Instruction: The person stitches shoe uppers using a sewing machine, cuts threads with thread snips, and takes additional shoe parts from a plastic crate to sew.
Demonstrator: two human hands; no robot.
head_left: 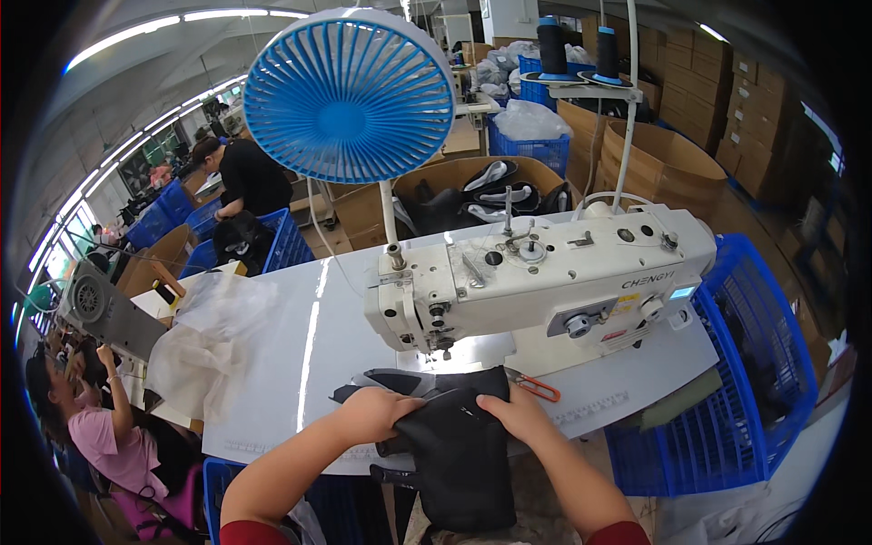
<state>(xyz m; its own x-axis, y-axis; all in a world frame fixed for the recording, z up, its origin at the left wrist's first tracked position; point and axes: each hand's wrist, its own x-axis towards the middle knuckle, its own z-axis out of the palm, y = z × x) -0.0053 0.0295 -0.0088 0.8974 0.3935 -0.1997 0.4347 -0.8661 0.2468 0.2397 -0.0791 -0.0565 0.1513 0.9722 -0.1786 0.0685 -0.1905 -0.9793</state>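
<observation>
A padded black fabric piece (459, 454) with some grey at its far end hangs over the front edge of the white sewing table (263, 363). My left hand (377, 413) grips its left side, thumb on top and the other fingers partly hidden. On the right side my right hand (513, 411) pinches the cloth, its thumb pressing the upper face. Just beyond the cloth stands a white sewing machine (536, 291), its lit needle area (445, 350) apart from the fabric. Orange-handled thread snips (536, 387) lie beside my right hand.
A blue fan (350, 100) stands above the machine's left end. Thin white sheeting (209, 336) lies at the table's left. Blue crates (727, 391) flank the table at right, and a carton of black pieces (445, 195) sits behind. Two people (127, 427) (245, 177) work at left.
</observation>
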